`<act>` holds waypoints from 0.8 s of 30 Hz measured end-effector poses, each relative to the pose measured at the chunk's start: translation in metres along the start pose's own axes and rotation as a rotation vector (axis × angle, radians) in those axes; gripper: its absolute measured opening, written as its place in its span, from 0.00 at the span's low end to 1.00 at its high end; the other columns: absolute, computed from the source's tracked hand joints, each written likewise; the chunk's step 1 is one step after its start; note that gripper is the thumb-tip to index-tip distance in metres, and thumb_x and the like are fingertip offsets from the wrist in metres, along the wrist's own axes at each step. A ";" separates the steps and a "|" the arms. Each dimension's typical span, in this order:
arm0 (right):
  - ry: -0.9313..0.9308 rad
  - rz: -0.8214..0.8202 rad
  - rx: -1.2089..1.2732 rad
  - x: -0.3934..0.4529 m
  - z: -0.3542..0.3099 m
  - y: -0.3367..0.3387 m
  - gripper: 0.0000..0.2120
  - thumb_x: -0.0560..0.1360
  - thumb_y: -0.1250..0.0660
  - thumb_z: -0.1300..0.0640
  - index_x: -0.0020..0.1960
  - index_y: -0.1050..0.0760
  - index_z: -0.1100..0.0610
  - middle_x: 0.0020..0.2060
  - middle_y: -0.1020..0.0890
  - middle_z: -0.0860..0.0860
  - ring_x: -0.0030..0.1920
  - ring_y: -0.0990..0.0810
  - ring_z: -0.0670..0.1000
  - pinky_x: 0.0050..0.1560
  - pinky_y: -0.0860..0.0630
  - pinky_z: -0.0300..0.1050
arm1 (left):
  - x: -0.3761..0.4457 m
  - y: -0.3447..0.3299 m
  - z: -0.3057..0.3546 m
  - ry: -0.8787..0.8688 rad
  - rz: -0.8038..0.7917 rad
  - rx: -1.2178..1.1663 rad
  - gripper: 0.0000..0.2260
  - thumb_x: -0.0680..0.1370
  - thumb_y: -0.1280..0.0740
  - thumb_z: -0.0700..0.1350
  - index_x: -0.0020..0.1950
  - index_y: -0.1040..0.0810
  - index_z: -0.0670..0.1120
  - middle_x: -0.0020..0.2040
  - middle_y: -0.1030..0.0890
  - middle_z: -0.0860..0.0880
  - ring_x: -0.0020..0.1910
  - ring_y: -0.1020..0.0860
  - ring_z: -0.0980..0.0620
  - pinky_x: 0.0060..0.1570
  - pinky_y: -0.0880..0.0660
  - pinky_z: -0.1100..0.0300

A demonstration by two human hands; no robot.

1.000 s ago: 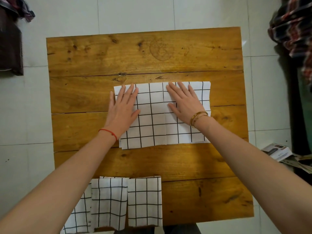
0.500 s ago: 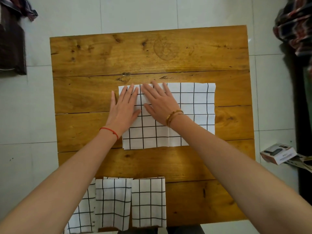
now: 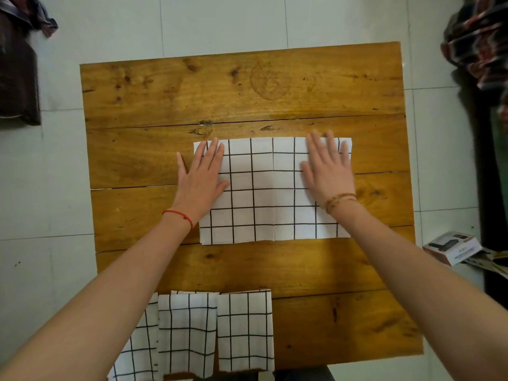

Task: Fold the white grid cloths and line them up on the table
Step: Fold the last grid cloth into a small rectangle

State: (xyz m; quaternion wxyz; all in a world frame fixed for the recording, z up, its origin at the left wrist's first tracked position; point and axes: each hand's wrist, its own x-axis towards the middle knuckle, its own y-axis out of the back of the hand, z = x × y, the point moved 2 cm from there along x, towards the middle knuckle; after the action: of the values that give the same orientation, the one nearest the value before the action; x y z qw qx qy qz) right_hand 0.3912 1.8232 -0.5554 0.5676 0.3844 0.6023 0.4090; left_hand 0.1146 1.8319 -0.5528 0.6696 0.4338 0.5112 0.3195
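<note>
Both hands, the left hand (image 3: 202,178) and the right hand (image 3: 327,167), lying flat with straight, slightly spread fingers (image 3: 213,152) on the half-folded grid cloth (image 3: 272,188) mid-desk (image 3: 247,89), probably smoothing creases before folding again, three folded cloths (image 3: 244,331) waiting lined up along the near edge.

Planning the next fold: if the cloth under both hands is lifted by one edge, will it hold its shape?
Probably not. The cloth lies thin and flat on the table, so it would likely droop. The left hand and right hand press it flat, which suggests it is light and may slide on smooth wood.
</note>
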 end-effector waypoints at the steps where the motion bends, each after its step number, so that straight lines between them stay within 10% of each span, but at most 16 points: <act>1: -0.057 0.006 -0.008 -0.005 0.018 0.000 0.28 0.81 0.61 0.43 0.78 0.58 0.52 0.77 0.54 0.49 0.77 0.60 0.54 0.75 0.59 0.59 | 0.000 0.000 0.000 0.001 0.000 -0.003 0.35 0.80 0.41 0.57 0.80 0.57 0.48 0.80 0.59 0.50 0.78 0.59 0.49 0.73 0.54 0.33; 9: -0.151 0.015 0.000 -0.017 0.062 0.004 0.31 0.79 0.65 0.39 0.78 0.58 0.52 0.78 0.54 0.49 0.77 0.61 0.53 0.75 0.62 0.59 | -0.003 0.004 0.002 0.023 0.021 -0.057 0.34 0.80 0.40 0.55 0.80 0.53 0.48 0.80 0.56 0.48 0.79 0.57 0.46 0.73 0.55 0.35; 14: -0.139 0.111 0.082 -0.016 0.041 0.007 0.30 0.81 0.58 0.42 0.78 0.54 0.55 0.78 0.51 0.51 0.77 0.56 0.54 0.75 0.60 0.57 | -0.020 0.011 0.015 0.063 0.227 -0.245 0.24 0.78 0.34 0.46 0.73 0.34 0.47 0.74 0.35 0.45 0.73 0.38 0.45 0.72 0.40 0.41; 19: -0.300 0.313 0.251 -0.026 0.028 0.013 0.19 0.77 0.40 0.53 0.65 0.32 0.61 0.63 0.28 0.60 0.63 0.31 0.59 0.62 0.33 0.53 | -0.049 0.005 0.046 0.067 0.241 -0.356 0.18 0.77 0.34 0.45 0.67 0.29 0.49 0.63 0.29 0.49 0.65 0.32 0.51 0.65 0.31 0.53; 24: -0.601 0.249 0.455 -0.035 0.040 0.012 0.11 0.76 0.35 0.54 0.54 0.28 0.60 0.52 0.25 0.56 0.54 0.26 0.56 0.55 0.29 0.50 | -0.068 -0.008 0.084 -0.052 0.170 -0.377 0.20 0.78 0.35 0.44 0.71 0.31 0.49 0.67 0.29 0.48 0.68 0.33 0.49 0.68 0.35 0.52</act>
State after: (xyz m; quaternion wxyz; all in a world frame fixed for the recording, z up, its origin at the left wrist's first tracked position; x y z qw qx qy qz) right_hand 0.4329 1.7973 -0.5320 0.5651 0.6730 0.4333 0.1999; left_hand 0.1766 1.7485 -0.5239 0.7223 0.3507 0.3866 0.4537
